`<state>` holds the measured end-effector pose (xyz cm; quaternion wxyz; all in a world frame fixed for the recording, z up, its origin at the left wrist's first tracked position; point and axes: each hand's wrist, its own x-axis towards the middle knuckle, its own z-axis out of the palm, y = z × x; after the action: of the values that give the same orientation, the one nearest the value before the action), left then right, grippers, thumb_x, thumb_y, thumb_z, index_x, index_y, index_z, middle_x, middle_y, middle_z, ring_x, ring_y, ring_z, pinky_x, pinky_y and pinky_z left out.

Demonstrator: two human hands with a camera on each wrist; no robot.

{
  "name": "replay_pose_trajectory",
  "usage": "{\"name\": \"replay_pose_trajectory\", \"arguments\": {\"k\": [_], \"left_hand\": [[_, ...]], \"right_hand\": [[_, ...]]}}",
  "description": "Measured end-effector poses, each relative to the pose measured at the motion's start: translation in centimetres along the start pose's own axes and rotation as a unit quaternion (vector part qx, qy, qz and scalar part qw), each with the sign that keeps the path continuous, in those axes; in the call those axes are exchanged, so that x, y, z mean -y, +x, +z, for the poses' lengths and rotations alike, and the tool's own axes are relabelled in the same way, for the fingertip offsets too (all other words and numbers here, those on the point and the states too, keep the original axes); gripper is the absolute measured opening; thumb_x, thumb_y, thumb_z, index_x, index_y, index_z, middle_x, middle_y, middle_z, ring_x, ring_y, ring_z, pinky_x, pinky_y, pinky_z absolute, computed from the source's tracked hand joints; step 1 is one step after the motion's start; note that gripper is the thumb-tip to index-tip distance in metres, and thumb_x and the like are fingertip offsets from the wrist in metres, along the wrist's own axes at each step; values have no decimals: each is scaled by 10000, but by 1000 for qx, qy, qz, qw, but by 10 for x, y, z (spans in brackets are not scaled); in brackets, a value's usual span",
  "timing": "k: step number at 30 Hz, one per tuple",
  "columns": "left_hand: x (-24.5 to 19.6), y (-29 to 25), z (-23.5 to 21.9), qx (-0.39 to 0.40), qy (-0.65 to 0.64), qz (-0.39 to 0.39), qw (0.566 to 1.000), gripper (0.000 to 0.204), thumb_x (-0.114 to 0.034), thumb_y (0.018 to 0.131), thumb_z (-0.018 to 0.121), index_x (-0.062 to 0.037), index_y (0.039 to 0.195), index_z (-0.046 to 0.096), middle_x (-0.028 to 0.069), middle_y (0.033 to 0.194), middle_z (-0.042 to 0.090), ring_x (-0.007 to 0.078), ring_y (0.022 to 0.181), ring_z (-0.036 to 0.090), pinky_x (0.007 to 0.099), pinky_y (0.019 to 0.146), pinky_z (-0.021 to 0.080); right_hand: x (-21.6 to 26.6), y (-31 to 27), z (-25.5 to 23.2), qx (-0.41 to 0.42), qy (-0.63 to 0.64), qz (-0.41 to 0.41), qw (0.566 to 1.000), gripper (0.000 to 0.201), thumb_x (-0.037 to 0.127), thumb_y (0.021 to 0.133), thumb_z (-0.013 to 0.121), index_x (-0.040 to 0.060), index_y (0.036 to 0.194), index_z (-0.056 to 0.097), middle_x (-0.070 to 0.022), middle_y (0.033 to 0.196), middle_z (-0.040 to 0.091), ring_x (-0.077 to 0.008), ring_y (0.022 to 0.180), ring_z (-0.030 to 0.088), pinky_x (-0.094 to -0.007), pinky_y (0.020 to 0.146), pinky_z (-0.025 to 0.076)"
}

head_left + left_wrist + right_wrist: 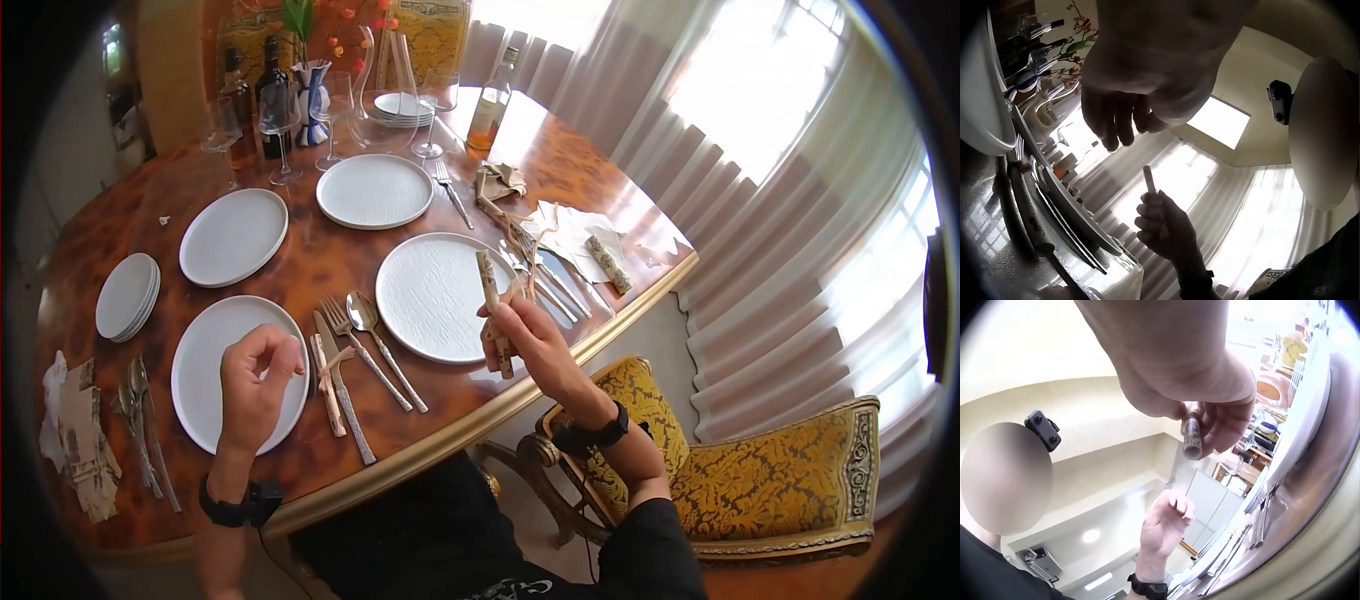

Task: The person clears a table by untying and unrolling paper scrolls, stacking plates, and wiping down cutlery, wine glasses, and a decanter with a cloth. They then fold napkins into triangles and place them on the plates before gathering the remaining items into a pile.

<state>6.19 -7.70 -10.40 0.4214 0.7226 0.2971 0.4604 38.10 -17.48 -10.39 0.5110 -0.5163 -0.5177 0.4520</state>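
My right hand [528, 340] grips a narrow rolled napkin [486, 270] with a mottled beige pattern, held upright over the right edge of the near right plate [420, 335]. In the right wrist view the roll's round end [1192, 450] sticks out past the fingers. My left hand [258, 385] is raised over the near left plate [205, 420], its fingers loosely bent with nothing between them. Between these plates lie a second rolled napkin [327, 385] with a pale ribbon bow, a knife [345, 400], a fork [370, 355] and a spoon [390, 360].
Beyond are two more plates [375, 190], wine glasses [280, 115], a glass decanter [385, 100] and bottles [490, 105]. Stacked small plates [128, 295], cutlery [145, 430] and crumpled napkins [80, 440] lie left. Another roll [607, 263] lies right; a chair [770, 480] stands beside the table.
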Motion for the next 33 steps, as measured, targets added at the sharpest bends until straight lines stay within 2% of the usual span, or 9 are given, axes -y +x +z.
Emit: {"name": "replay_pose_trajectory", "arguments": {"k": [2, 7, 10, 14, 19, 21, 25, 27, 33], "left_hand": [[10, 1, -30, -74, -41, -12, 996, 385, -216, 1025, 476, -42, 682, 487, 14, 641, 530, 77, 606, 477, 236, 581, 376], [25, -4, -68, -183, -118, -28, 976, 378, -233, 1046, 428, -81, 701, 434, 13, 634, 467, 94, 578, 443, 248, 584, 385], [15, -8, -74, -179, -122, -22, 976, 333, -234, 1052, 414, -82, 757, 445, 7, 645, 439, 95, 576, 419, 246, 589, 379], [3, -14, -78, -205, -155, -35, 966, 312, -237, 1053, 410, -83, 783, 440, -3, 653, 413, 89, 588, 404, 245, 586, 352], [9, -20, -85, -184, -134, -33, 973, 345, -248, 1057, 404, -89, 751, 411, -2, 629, 403, 97, 594, 400, 249, 612, 358], [8, -21, -81, -183, -146, -44, 971, 357, -250, 1057, 406, -91, 737, 402, -1, 625, 400, 97, 591, 397, 253, 611, 357], [10, -22, -79, -186, -157, -55, 968, 386, -254, 1058, 401, -95, 706, 389, 6, 616, 401, 98, 586, 392, 262, 608, 357], [11, -21, -80, -187, -150, -52, 969, 371, -249, 1055, 411, -95, 718, 395, 3, 616, 407, 94, 587, 392, 258, 605, 356], [9, -19, -77, -214, -144, -71, 964, 229, -194, 1027, 491, -80, 829, 470, -26, 628, 427, 70, 583, 404, 227, 590, 348]], "right_hand": [[10, -3, -20, -86, -26, -22, 996, 371, 344, 1053, 427, -8, 1093, 537, -14, 717, 534, -87, 558, 529, -230, 506, 419], [4, 8, -96, -256, -150, -73, 952, 308, 315, 1041, 470, 19, 1001, 547, 2, 700, 507, -62, 501, 487, -214, 435, 370], [-13, 19, -130, -318, -284, -33, 904, 296, 297, 1001, 539, 3, 973, 567, -30, 728, 581, -88, 513, 536, -251, 471, 432], [-30, 23, -130, -290, -377, 37, 879, 324, 297, 959, 587, -18, 885, 583, -53, 698, 612, -101, 536, 570, -261, 477, 464], [-52, 31, -121, -259, -442, 69, 856, 384, 354, 929, 601, -30, 936, 629, -84, 698, 643, -131, 556, 608, -289, 523, 493], [-59, 34, -119, -241, -448, 95, 856, 422, 415, 880, 613, 2, 935, 675, -148, 797, 692, -282, 732, 672, -372, 676, 513], [-61, 32, -113, -235, -488, 53, 839, 411, 403, 881, 618, -3, 912, 673, -149, 778, 685, -284, 713, 668, -382, 657, 507], [-54, 26, -106, -282, -515, -23, 809, 348, 343, 897, 624, -2, 890, 669, -138, 737, 673, -265, 652, 649, -371, 621, 496], [-41, 14, -85, -307, -417, -82, 851, 245, 231, 908, 647, -10, 867, 656, -84, 650, 632, -141, 561, 572, -296, 545, 459]]}}
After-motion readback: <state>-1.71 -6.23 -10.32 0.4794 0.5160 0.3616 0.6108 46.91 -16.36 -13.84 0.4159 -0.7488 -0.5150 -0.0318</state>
